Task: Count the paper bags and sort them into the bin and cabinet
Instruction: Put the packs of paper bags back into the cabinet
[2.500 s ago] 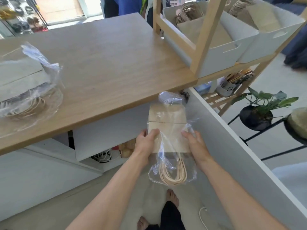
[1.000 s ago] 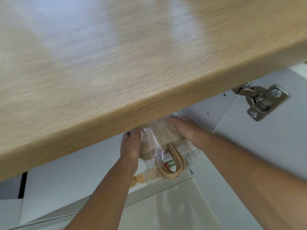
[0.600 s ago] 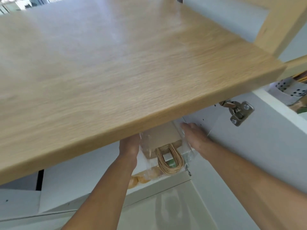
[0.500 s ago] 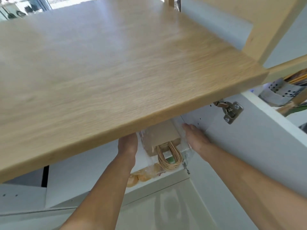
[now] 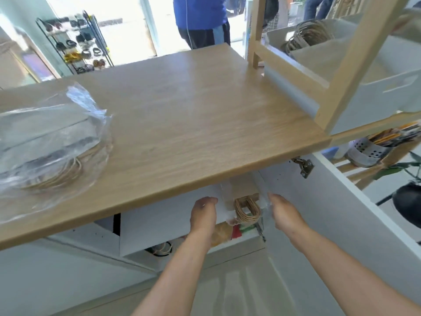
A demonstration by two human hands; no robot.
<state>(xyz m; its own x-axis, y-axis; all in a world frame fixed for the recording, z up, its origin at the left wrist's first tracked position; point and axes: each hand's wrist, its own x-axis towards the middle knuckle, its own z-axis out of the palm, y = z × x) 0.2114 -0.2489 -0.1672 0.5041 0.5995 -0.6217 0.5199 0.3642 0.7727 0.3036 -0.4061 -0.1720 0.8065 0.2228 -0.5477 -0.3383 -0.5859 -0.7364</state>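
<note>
Where plastic-wrapped paper bags (image 5: 242,195) lie, left hand (image 5: 203,213) and right hand (image 5: 285,213) flank them, both relaxed.

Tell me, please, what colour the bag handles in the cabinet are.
The handles are tan; head view.

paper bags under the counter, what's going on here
A plastic-wrapped bundle of paper bags sits in the open cabinet below the wooden counter, handles facing out. The person's left hand and right hand flank it, neither clearly gripping. A second wrapped bundle lies on the counter's left side.
</note>
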